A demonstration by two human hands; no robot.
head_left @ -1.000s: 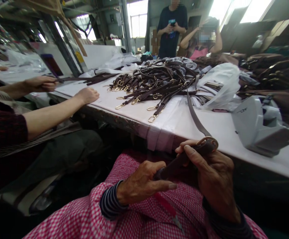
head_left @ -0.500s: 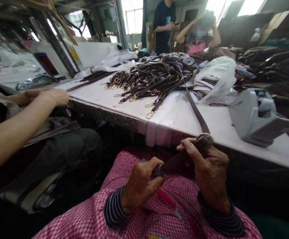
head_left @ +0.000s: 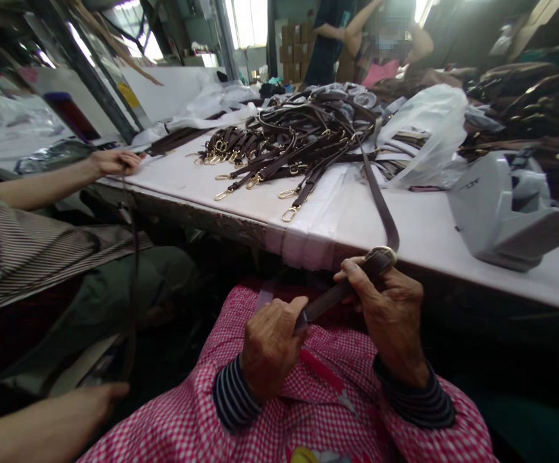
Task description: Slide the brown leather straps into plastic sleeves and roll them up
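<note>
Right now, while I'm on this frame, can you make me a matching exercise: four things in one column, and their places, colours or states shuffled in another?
Things
1. Strap nearest the camera
2. Checked garment
3. Angular device
4. Oblong clips

Descriptions
A. Grey, on the pale tabletop towards the picture's right side
B. Gold-coloured, at strap ends
C. Gripped by the left hand and right hand
D. Pink and white

Pairs: 1-C, 2-D, 3-A, 4-B
</note>
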